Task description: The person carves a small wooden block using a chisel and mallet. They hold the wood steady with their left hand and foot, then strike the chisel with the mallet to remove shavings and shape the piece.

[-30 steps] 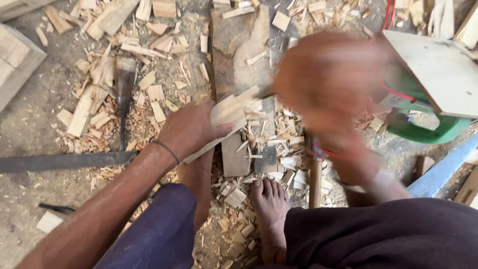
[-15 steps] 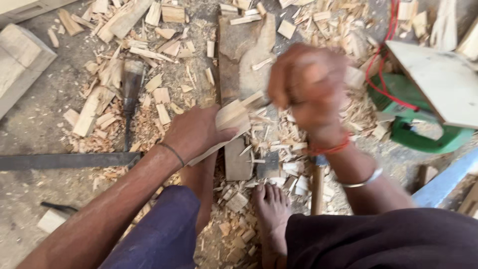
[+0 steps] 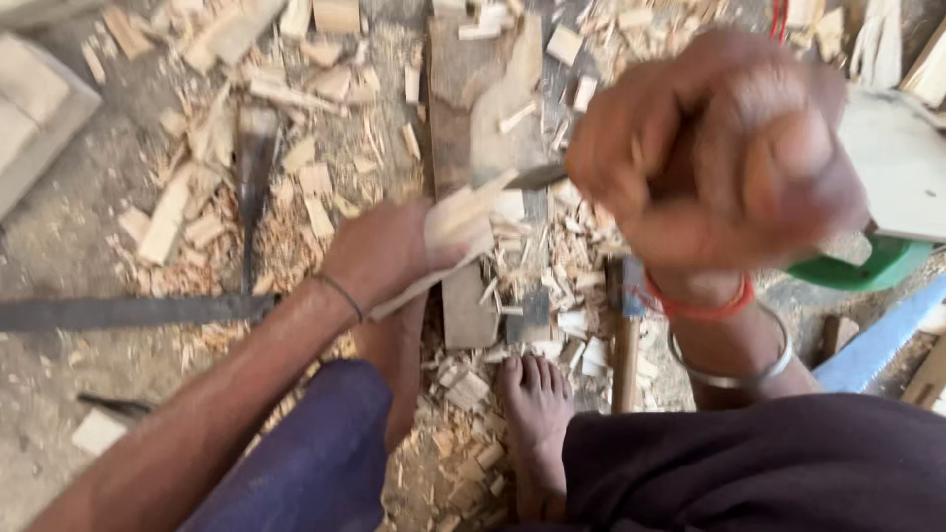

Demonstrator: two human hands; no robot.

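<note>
Feet come first in the view: one bare foot (image 3: 537, 414) rests on wood chips just below the chopping block (image 3: 473, 148), the long dark plank lying on the ground that serves as the landmark. Beside that foot, to its right, a wooden tool handle (image 3: 623, 345) lies on the chips. To the left of the foot is a bent leg in blue cloth (image 3: 305, 453).

Above the leg, the left hand (image 3: 389, 251) is closed around the lower part of a pale wooden piece (image 3: 458, 232), holding it slanted with its upper end over the near part of the block. A thin band sits on that wrist.

Over the right side of the block, the right hand (image 3: 709, 148) is raised and blurred, fist closed around the handle of a blade (image 3: 537, 177). The grey tip of the blade points left and sits right at the top end of the wooden piece. A red thread and a metal bangle (image 3: 734, 360) circle that wrist.

Left of the block a long dark metal bar (image 3: 128, 310) lies flat, and above it a dark chisel-like tool (image 3: 254, 167) rests among the offcuts (image 3: 197, 217). Right of the block, behind the raised hand, are a green round object (image 3: 867, 266) and a pale board (image 3: 897, 167). More chips are scattered at the far end of the block.
</note>
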